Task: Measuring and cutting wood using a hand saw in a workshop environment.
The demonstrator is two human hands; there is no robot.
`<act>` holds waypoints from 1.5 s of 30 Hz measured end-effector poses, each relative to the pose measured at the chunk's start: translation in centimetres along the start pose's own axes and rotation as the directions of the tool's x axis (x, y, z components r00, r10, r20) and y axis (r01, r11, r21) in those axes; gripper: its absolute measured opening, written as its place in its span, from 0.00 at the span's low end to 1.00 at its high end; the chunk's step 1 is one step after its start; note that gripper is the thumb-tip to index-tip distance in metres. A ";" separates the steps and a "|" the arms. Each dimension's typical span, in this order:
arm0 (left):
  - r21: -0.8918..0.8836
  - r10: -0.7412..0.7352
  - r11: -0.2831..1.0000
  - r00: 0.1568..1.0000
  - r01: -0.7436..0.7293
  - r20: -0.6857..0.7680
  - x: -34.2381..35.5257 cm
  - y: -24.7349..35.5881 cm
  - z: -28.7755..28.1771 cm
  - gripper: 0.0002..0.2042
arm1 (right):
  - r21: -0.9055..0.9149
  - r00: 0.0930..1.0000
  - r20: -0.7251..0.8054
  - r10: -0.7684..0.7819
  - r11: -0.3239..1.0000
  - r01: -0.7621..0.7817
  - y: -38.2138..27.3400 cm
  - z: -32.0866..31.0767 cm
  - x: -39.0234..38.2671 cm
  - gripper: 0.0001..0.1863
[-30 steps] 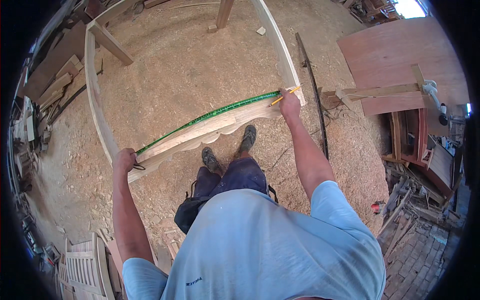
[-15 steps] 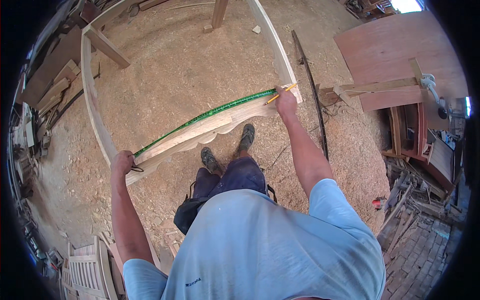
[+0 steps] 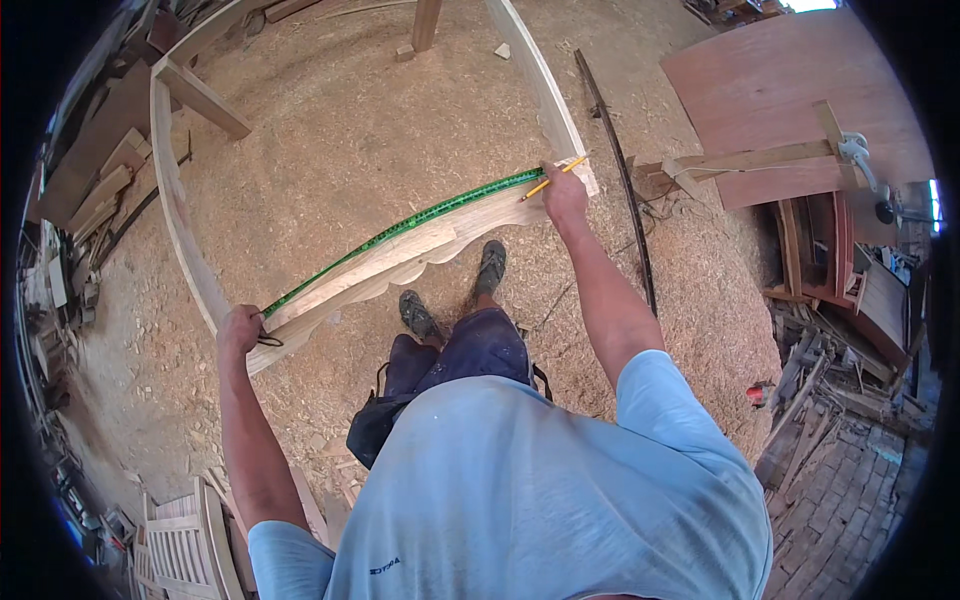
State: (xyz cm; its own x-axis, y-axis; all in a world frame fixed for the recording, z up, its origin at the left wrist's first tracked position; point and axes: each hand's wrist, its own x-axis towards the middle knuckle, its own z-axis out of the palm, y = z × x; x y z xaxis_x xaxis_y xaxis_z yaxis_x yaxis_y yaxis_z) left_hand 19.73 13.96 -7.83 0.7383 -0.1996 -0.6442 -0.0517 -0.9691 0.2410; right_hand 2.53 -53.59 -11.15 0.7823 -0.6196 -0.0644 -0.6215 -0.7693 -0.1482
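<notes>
A pale wooden rail with a scalloped lower edge (image 3: 390, 265) spans between two long side rails of a wooden frame. Along its top edge lies a green tape measure (image 3: 400, 227), stretched from end to end. My left hand (image 3: 240, 330) grips the tape's end at the frame's left rail (image 3: 175, 215). My right hand (image 3: 563, 190) holds a yellow pencil (image 3: 560, 178) with its tip on the tape's other end, at the frame's right rail (image 3: 540, 85). My feet in dark shoes stand just behind the scalloped rail.
Sawdust and shavings cover the floor (image 3: 340, 130). A dark thin strip (image 3: 620, 180) lies right of the frame. A reddish plywood sheet (image 3: 790, 90) and a wooden stand are at the far right, stacked timber (image 3: 95, 190) at left, slatted panels (image 3: 190, 540) at lower left.
The view has shifted slightly; both hands stay at the tape's ends, and the pencil in my right hand has tilted a little at the right rail.
</notes>
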 end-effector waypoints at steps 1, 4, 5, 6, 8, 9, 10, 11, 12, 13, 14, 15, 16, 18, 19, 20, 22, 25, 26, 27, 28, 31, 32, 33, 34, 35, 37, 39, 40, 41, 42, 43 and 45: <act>-0.001 0.017 1.000 1.000 -0.017 -0.001 0.0 0.1 0.0 0.14 | 0.000 1.000 0.000 0.002 1.000 -0.002 0.0 -0.1 0.0 0.20; 0.055 0.007 0.998 1.000 -0.006 -0.018 -0.1 0.3 0.0 0.14 | 0.017 1.000 -0.010 -0.001 1.000 0.001 -0.1 -0.2 0.0 0.20; 0.076 -0.011 0.997 1.000 0.013 -0.029 -0.1 0.4 0.0 0.14 | 0.022 1.000 0.007 0.011 1.000 -0.011 0.0 -0.1 0.0 0.20; 0.072 0.004 0.997 1.000 -0.003 -0.025 -0.2 0.5 -0.1 0.14 | 0.022 1.000 -0.015 -0.003 1.000 0.003 0.1 0.0 0.1 0.20; 0.070 0.007 0.998 0.999 -0.005 -0.033 -0.4 0.6 -0.2 0.14 | -0.004 0.999 -0.031 -0.023 1.000 0.023 0.4 0.6 0.1 0.22; 0.069 0.009 0.998 0.999 -0.006 -0.036 -0.6 0.7 -0.2 0.14 | -0.017 0.999 -0.039 -0.032 0.999 0.032 0.6 0.9 0.0 0.22; 0.061 0.022 0.998 0.999 -0.020 -0.042 -0.7 0.8 -0.3 0.14 | -0.037 0.998 -0.053 -0.030 0.999 0.028 0.9 1.3 0.0 0.23; 0.069 0.013 0.998 0.999 -0.010 -0.040 -0.8 0.9 -0.4 0.14 | -0.030 0.998 -0.049 -0.040 0.999 0.039 1.2 1.6 0.0 0.23; 0.062 0.014 0.998 0.999 -0.012 -0.038 -1.0 0.9 -0.5 0.15 | 0.007 0.994 -0.097 -0.042 0.999 0.043 1.4 1.9 -0.1 0.23; 0.054 0.018 0.998 0.999 -0.016 -0.036 -1.0 1.0 -0.5 0.15 | 0.043 0.988 -0.149 -0.041 0.998 0.048 1.8 2.1 -0.2 0.24; 0.047 0.028 0.999 0.999 -0.026 -0.034 -1.0 1.1 -0.6 0.15 | 0.077 0.979 -0.202 -0.034 0.996 0.051 2.0 2.3 -0.5 0.24; 0.049 0.024 0.999 0.999 -0.023 -0.030 -0.9 1.2 -0.6 0.15 | 0.106 0.979 -0.204 0.013 0.994 0.008 2.4 2.2 -0.8 0.24; 0.041 0.052 0.998 0.998 -0.051 -0.030 -0.8 1.4 -0.5 0.15 | 0.103 0.965 -0.262 -0.017 0.994 0.045 2.6 1.9 -1.3 0.24; 0.050 0.037 0.998 0.999 -0.035 -0.033 -0.7 1.5 -0.5 0.15 | 0.248 0.959 -0.278 0.050 0.969 0.021 2.9 1.0 -2.9 0.23; 0.055 0.026 0.998 0.999 -0.024 -0.036 -0.8 1.5 -0.6 0.15 | 0.321 0.956 -0.281 0.082 0.947 0.013 2.8 0.5 -4.0 0.23; 0.068 0.002 0.998 0.999 0.000 -0.034 -0.8 1.5 -0.6 0.15 | 0.403 0.962 -0.235 0.138 0.915 -0.033 2.6 -0.2 -5.0 0.23; 0.054 0.023 0.998 0.999 -0.021 -0.043 -1.0 1.5 -0.8 0.15 | 0.483 0.953 -0.226 0.202 0.873 -0.070 2.4 -1.5 -7.1 0.22; 0.038 0.046 0.998 0.997 -0.044 -0.053 -1.2 1.5 -0.9 0.15 | 0.702 0.911 -0.019 0.411 0.655 -0.281 2.2 -3.0 -9.6 0.21; 0.039 0.062 0.997 0.996 -0.060 -0.057 -1.2 1.5 -0.8 0.15 | 0.652 0.924 -0.118 0.364 0.730 -0.205 2.2 -3.1 -10.1 0.20; 0.051 0.086 0.995 0.994 -0.083 -0.063 -1.2 1.5 -0.8 0.14 | 0.589 0.927 -0.212 0.308 0.798 -0.130 2.3 -3.1 -10.5 0.18; 0.056 0.102 0.994 0.993 -0.099 -0.059 -1.1 1.4 -0.7 0.14 | 0.587 0.921 -0.220 0.322 0.798 -0.139 2.4 -3.0 -10.7 0.18; -0.061 0.076 0.995 0.997 -0.078 -0.034 -0.8 1.0 -0.6 0.15 | 0.567 0.924 -0.365 0.110 0.814 0.127 2.6 -1.8 -10.7 0.18; -0.050 0.071 0.996 0.997 -0.073 -0.035 -0.7 0.8 -0.5 0.15 | 0.544 0.882 -0.470 0.030 0.796 0.264 2.6 -1.3 -10.4 0.19; -0.018 0.099 0.995 0.995 -0.099 -0.028 -0.5 0.7 -0.5 0.15 | 0.522 0.872 -0.488 0.045 0.815 0.250 2.6 -0.8 -10.2 0.19; -0.030 0.100 0.995 0.995 -0.100 -0.021 -0.5 0.6 -0.5 0.15 | 0.498 0.881 -0.473 0.001 0.825 0.266 2.5 -0.3 -9.9 0.19; -0.023 0.053 0.998 0.999 -0.053 -0.014 -0.4 0.6 -0.6 0.15 | 0.491 0.883 -0.468 -0.034 0.821 0.292 2.4 0.1 -9.5 0.19; 0.009 0.095 0.995 0.995 -0.095 -0.006 -0.4 0.6 -0.7 0.14 | 0.428 0.853 -0.510 -0.107 0.829 0.361 2.0 0.7 -8.8 0.20; -0.008 0.120 0.993 0.993 -0.120 -0.011 -0.6 0.9 -0.8 0.13 | 0.409 0.839 -0.535 -0.102 0.837 0.363 1.5 1.2 -8.1 0.21; 0.008 0.108 0.994 0.994 -0.108 -0.018 -0.7 1.1 -0.8 0.13 | 0.388 0.828 -0.548 -0.119 0.841 0.377 1.3 1.4 -7.9 0.22; 0.009 0.148 0.989 0.989 -0.148 -0.024 -0.8 1.3 -0.9 0.13 | 0.389 0.825 -0.555 -0.105 0.844 0.369 1.1 1.7 -7.7 0.22; 0.007 0.143 0.990 0.989 -0.142 -0.029 -1.0 1.5 -0.8 0.13 | 0.396 0.841 -0.533 -0.097 0.849 0.349 1.0 1.9 -7.5 0.22; 0.004 0.135 0.991 0.990 -0.135 -0.033 -1.0 1.6 -0.8 0.13 | 0.402 0.856 -0.508 -0.091 0.855 0.329 0.9 2.2 -7.5 0.22; 0.000 0.093 0.996 0.995 -0.093 -0.039 -1.2 1.7 -0.8 0.13 | 0.400 0.906 -0.417 -0.073 0.880 0.255 0.8 2.6 -7.5 0.23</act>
State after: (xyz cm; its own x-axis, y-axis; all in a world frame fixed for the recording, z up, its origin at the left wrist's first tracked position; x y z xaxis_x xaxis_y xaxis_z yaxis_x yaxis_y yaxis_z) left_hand 19.28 12.67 -6.12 0.7563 -0.2827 -0.5900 -0.1199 -0.9464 0.2998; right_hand -3.72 -49.16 -13.39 0.7368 -0.5699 0.3638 -0.3305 -0.7729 -0.5416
